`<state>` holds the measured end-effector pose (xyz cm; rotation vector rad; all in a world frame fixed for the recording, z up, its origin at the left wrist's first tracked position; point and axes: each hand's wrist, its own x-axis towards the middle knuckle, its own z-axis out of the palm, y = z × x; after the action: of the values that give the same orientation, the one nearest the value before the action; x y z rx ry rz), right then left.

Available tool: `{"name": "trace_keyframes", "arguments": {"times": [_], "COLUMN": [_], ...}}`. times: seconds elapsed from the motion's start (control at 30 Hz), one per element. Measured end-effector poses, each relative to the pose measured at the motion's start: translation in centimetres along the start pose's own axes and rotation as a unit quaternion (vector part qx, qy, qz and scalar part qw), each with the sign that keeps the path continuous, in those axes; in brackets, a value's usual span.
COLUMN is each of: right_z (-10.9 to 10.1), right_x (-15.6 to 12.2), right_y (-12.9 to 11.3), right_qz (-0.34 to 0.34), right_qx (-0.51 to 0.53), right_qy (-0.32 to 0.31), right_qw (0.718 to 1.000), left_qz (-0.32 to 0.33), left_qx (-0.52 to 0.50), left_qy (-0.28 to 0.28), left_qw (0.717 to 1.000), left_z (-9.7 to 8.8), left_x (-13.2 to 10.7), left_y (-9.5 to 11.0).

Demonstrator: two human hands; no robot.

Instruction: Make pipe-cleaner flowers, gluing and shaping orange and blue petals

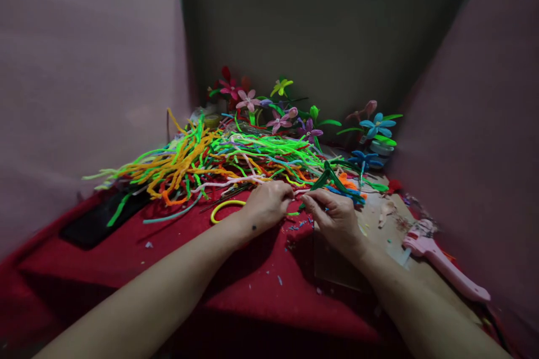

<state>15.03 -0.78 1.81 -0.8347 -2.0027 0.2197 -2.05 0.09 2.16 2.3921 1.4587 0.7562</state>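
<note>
My left hand [266, 204] and my right hand [333, 216] meet over a red cloth [261, 269], fingers pinched together. Between them runs a thin pink pipe cleaner [298, 193], gripped by both hands. A green pipe cleaner [326, 176] bent into a peak rises just behind my right hand. A big loose pile of pipe cleaners [219, 157], green, yellow, orange and white, lies directly beyond my hands. A yellow loop [225, 207] rests on the cloth left of my left hand.
Finished pipe-cleaner flowers [278, 112] stand at the back against a dark wall, with blue ones [377, 126] at the right. A pink glue gun [442, 261] lies at the right on a wooden board [379, 219]. A black flat object [101, 219] lies at left. Small cuttings dot the cloth.
</note>
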Motion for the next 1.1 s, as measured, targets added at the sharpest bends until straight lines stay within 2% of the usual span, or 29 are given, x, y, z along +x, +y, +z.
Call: {"name": "trace_keyframes", "arguments": {"times": [0.07, 0.17, 0.3, 0.5, 0.73, 0.9, 1.1], "right_z": [0.1, 0.0, 0.3, 1.0, 1.0, 1.0, 1.2], "right_x": [-0.2, -0.4, -0.8, -1.4, -1.5, -1.4, -1.7], "right_y": [0.1, 0.0, -0.1, 0.3, 0.3, 0.3, 0.6], "right_qz": [-0.045, -0.076, -0.09, -0.091, -0.075, -0.066, -0.06], "right_qx": [-0.033, -0.06, -0.068, -0.078, -0.037, -0.007, -0.025], "right_qy": [-0.014, -0.051, -0.086, -0.118, -0.139, -0.163, -0.161], "right_qw": [0.998, 0.994, 0.99, 0.986, 0.987, 0.984, 0.985], "left_qz": [-0.02, -0.061, -0.074, -0.013, -0.02, 0.042, -0.002], "left_qx": [0.026, 0.075, 0.101, 0.097, 0.013, 0.109, 0.197], "left_qy": [-0.032, -0.071, -0.061, -0.034, 0.003, -0.04, -0.035], "left_qw": [0.999, 0.993, 0.99, 0.995, 1.0, 0.992, 0.98], "left_z": [-1.6, -3.7, -4.9, -4.7, -4.5, -3.9, -3.2], "left_x": [0.0, 0.1, 0.7, 2.2, 2.3, 2.0, 2.0], "left_y": [-1.3, -3.8, -6.4, -8.0, -9.0, -8.7, -9.7]}}
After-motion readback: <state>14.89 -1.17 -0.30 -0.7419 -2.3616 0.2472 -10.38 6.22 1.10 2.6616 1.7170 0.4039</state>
